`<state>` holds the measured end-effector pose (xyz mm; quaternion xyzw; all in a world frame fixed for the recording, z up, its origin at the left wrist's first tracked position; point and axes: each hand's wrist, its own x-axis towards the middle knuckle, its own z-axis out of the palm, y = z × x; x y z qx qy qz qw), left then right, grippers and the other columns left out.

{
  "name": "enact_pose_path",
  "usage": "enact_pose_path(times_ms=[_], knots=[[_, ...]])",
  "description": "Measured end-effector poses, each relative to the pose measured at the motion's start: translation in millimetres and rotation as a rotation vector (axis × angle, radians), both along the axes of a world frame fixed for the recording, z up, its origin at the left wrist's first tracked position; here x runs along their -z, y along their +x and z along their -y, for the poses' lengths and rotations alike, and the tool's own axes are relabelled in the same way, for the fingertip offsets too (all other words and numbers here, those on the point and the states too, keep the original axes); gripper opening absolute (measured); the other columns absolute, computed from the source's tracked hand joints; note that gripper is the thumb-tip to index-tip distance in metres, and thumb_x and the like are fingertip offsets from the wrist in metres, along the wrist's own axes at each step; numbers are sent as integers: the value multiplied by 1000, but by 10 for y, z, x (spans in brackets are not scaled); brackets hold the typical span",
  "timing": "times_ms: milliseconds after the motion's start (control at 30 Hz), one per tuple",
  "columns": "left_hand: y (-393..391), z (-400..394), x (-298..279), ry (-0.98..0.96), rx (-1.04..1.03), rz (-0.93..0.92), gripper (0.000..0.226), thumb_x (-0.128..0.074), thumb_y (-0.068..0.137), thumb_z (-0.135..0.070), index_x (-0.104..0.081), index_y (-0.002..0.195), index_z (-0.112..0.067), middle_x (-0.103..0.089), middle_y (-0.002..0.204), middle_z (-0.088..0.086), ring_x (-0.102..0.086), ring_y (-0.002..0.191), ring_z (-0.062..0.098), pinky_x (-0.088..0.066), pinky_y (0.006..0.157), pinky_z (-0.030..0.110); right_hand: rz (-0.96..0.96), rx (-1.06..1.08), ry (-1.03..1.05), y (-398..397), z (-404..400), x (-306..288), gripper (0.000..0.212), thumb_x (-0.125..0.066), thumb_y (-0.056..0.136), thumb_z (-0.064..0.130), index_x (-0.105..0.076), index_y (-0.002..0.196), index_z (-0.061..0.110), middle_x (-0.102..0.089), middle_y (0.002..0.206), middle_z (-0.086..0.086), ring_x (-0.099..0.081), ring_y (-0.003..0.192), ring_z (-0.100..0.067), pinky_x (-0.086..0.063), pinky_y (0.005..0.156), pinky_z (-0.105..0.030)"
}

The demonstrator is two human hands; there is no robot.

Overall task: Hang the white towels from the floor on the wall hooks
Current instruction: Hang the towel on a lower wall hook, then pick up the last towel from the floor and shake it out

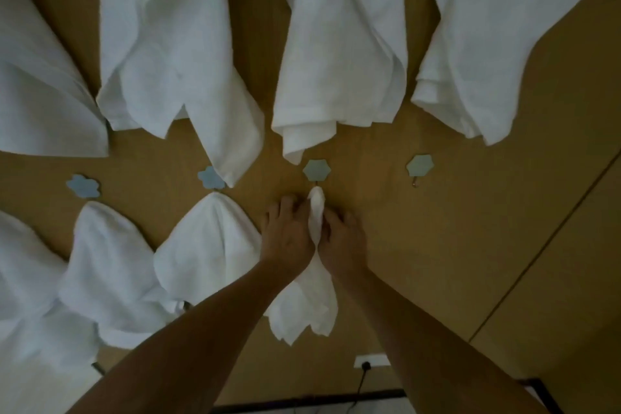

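Note:
A white towel (304, 306) hangs between my two hands against the brown wall, its bunched top just under a hexagonal grey-green hook (316, 170). My left hand (289, 233) grips the bunched part from the left. From the right, my right hand (341, 239) pinches the same fold. Whether the towel's tip is over the hook's metal prong is hidden. A bare hook (420, 166) of the same shape sits to the right.
Several white towels hang on the wall: an upper row (342, 44) and a lower row (208, 245) left of my hands. Blue flower-shaped hooks (211, 177) hold the lower ones. A wall socket (371, 361) with a black cable sits below. A wall seam runs diagonally on the right.

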<state>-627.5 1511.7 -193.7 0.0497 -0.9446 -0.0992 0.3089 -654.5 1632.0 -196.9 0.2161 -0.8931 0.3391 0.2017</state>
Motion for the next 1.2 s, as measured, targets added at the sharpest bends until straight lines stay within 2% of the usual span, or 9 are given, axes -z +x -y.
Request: enact_pose_path(times_ms=[100, 200, 267, 400, 500, 700, 933, 1000, 1200], knots=[[63, 86, -5, -78, 74, 153, 47, -46, 90, -32, -49, 135, -18, -52, 121, 4, -50, 104, 26, -43, 86, 37, 169, 125, 314, 160, -30, 50, 43, -42, 95, 31, -48, 138, 27, -50, 133, -4, -46, 119, -30, -41, 97, -44], [161, 231, 1, -126, 163, 323, 46, -49, 88, -35, -50, 132, -22, -56, 119, 0, -50, 111, 22, -44, 88, 35, 444, 203, 411, 368, -73, 49, 63, -50, 93, 31, -26, 151, 31, -38, 147, 0, -34, 133, -31, -37, 105, -46], [262, 331, -16, -170, 174, 397, 47, -52, 85, -36, -50, 130, -21, -54, 123, 1, -45, 117, 24, -39, 93, 39, 540, 277, 487, 557, -97, 13, 69, -49, 94, 36, -16, 154, 29, -29, 153, -1, -26, 138, -32, -32, 107, -49], [499, 369, -146, -183, 188, 306, 49, -54, 81, -31, -50, 128, -18, -48, 128, 8, -43, 118, 28, -39, 94, 41, 586, 444, 499, 1003, -174, -43, 59, -47, 94, 33, -28, 149, 28, -33, 151, -2, -27, 138, -32, -34, 107, -51], [731, 193, -275, -177, 379, 174, 41, -55, 84, -28, -54, 123, -17, -48, 130, 7, -43, 119, 29, -39, 91, 42, 612, 503, 436, 1413, -295, -72, 60, -48, 97, 34, -27, 152, 26, -31, 155, -2, -25, 141, -32, -31, 111, -52], [1507, -668, -345, -208, 763, 213, 41, -50, 88, -23, -56, 128, -16, -51, 132, 6, -44, 119, 26, -40, 91, 37, 562, 687, 355, 2527, -918, -131, 61, -48, 97, 39, -26, 153, 28, -35, 154, -4, -28, 139, -31, -35, 109, -48], [3127, -2287, -274, -243, 1226, 271, 39, -45, 94, -23, -53, 131, -12, -52, 128, 8, -46, 116, 28, -45, 91, 41, 574, 1054, 228, 4641, -2173, -87, 59, -52, 94, 37, -33, 149, 25, -43, 147, -6, -34, 134, -32, -36, 104, -48], [3830, -2806, -227, -259, 1336, 294, 38, -45, 93, -20, -52, 130, -12, -51, 125, 7, -46, 116, 27, -45, 92, 41, 585, 1171, 196, 5474, -2526, -9, 60, -53, 94, 37, -32, 149, 26, -44, 147, -6, -35, 134, -31, -36, 104, -49], [6238, -4046, 109, -393, 1659, 383, 52, -44, 96, -26, -37, 147, -19, -43, 142, 5, -38, 129, 24, -36, 106, 39, 686, 1517, 23, 8194, -3299, 309, 58, -55, 92, 38, -36, 146, 27, -48, 143, -5, -40, 130, -31, -39, 102, -49]])
